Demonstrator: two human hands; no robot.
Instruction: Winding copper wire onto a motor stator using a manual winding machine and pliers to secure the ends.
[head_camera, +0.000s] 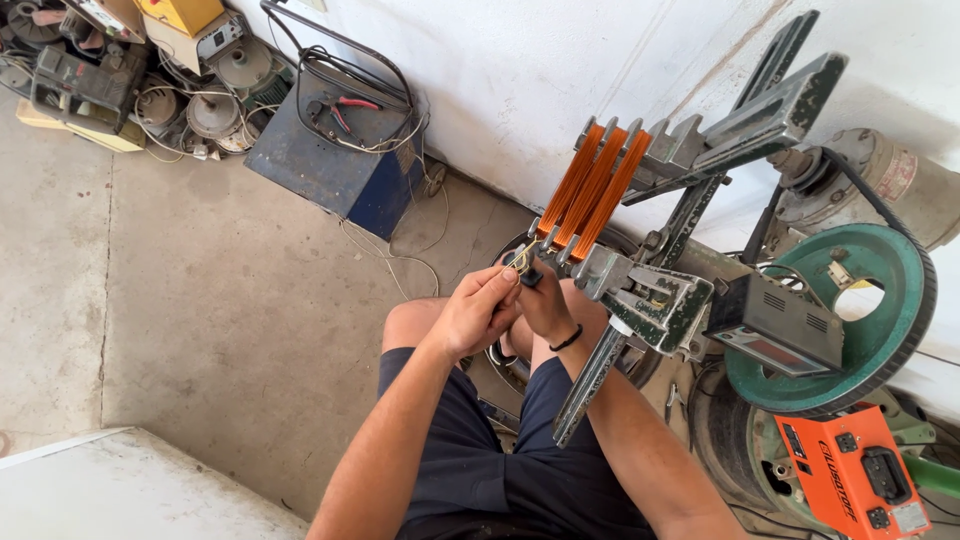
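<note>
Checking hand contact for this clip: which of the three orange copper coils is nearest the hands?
The leftmost copper coil; its lower end meets the left hand and right hand, others lie further right.

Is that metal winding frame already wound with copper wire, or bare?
Wound. Three bands of orange copper wire stretch across the grey metal frame, and both hands pinch wire at its lower end.

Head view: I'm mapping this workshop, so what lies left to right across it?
Pile of old motor parts → blue metal box → orange copper wire coils → green belt wheel
</note>
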